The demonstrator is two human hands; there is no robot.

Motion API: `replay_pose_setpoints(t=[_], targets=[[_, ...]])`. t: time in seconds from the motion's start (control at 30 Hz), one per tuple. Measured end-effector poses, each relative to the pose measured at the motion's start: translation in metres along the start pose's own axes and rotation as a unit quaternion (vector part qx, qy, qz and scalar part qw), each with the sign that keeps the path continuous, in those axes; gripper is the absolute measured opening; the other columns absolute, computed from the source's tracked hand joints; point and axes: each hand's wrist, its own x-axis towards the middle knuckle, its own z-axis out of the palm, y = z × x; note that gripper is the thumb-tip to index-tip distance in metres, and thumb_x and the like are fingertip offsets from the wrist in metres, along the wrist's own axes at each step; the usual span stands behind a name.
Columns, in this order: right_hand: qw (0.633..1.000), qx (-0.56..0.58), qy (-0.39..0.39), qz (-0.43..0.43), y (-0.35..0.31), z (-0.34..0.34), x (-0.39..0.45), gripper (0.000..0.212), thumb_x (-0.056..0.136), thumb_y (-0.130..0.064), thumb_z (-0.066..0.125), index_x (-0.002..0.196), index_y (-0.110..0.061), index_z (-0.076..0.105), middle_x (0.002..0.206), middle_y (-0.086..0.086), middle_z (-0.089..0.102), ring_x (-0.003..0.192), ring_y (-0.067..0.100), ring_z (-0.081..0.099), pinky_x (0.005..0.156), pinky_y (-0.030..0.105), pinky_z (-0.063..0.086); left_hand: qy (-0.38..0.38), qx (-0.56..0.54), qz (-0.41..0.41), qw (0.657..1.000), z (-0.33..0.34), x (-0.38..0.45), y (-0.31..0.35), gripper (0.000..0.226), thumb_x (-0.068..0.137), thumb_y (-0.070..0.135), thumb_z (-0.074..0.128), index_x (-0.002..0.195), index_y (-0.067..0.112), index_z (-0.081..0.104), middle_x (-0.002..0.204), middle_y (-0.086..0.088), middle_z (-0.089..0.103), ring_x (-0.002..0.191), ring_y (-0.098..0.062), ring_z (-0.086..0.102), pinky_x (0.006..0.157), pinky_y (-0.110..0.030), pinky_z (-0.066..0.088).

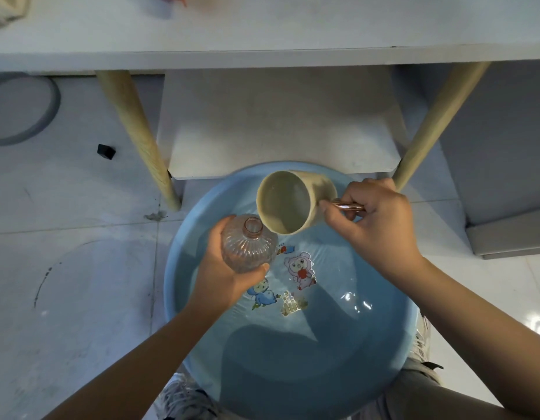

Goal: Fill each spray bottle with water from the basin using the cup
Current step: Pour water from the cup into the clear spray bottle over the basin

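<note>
Left hand (223, 268) was wrapped around a ribbed glass bottle (247, 247), upright over the basin (177, 268), open neck facing up. Right hand (374, 219) pinched the handle of a beige cup (285, 203), tipped with its mouth toward the bottle. Cup's lower rim sat just right of and behind the neck, nearly touching; pour likely needed a small leftward shift. Basin showed cartoon stickers; no readable writing.

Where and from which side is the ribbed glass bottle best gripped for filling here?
Round the ribbed body of the bottle, from its left, as the left hand does: that leaves the open neck clear toward the cup tilting in from the right.
</note>
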Motion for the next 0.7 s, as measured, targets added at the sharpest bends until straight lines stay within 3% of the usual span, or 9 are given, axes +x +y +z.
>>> replay_pose_setpoints(t=[0.13, 0.33, 0.53, 0.7], targets=[[0.996, -0.042, 0.018, -0.079, -0.0003, 0.0038, 0.0022, 0.039, 0.079, -0.027, 0.063, 0.049, -0.005, 0.050, 0.046, 0.002, 0.049, 0.058, 0.014, 0.038, 0.069, 0.021, 0.029, -0.002, -0.006, 0.004, 1.000, 0.0018, -0.0007, 0.0021, 0.091, 0.051, 0.020, 0.086, 0.128, 0.037, 0.041, 0.124, 0.006, 0.057, 0.112, -0.014, 0.059, 0.091, -0.031, 0.053], [0.984, -0.070, 0.057, -0.156, 0.0000, 0.0058, 0.0040, 0.036, 0.081, -0.022, 0.067, 0.051, -0.007, 0.054, 0.048, 0.000, 0.051, 0.058, 0.013, 0.038, 0.071, 0.027, 0.029, -0.004, 0.000, 0.014, 1.000, 0.0033, -0.0016, 0.0046, 0.091, 0.056, 0.007, 0.088, 0.128, 0.036, 0.042, 0.122, 0.009, 0.057, 0.112, -0.009, 0.058, 0.091, -0.025, 0.052], [0.975, -0.087, 0.072, -0.193, 0.0004, 0.0046, 0.0058, 0.035, 0.082, -0.021, 0.067, 0.053, -0.007, 0.056, 0.050, 0.001, 0.053, 0.060, 0.015, 0.038, 0.071, 0.029, 0.030, -0.001, -0.004, 0.014, 1.000, 0.0042, -0.0018, 0.0051, 0.086, 0.053, 0.016, 0.085, 0.123, 0.042, 0.043, 0.122, 0.011, 0.057, 0.112, -0.009, 0.058, 0.090, -0.023, 0.052], [0.972, -0.091, 0.074, -0.204, -0.0002, 0.0042, 0.0062, 0.034, 0.082, -0.020, 0.068, 0.053, -0.007, 0.056, 0.051, 0.001, 0.055, 0.061, 0.015, 0.038, 0.071, 0.030, 0.031, -0.006, -0.005, 0.013, 1.000, 0.0038, -0.0018, 0.0030, 0.087, 0.055, 0.011, 0.087, 0.122, 0.045, 0.043, 0.124, 0.008, 0.057, 0.114, -0.011, 0.058, 0.090, -0.024, 0.052]])
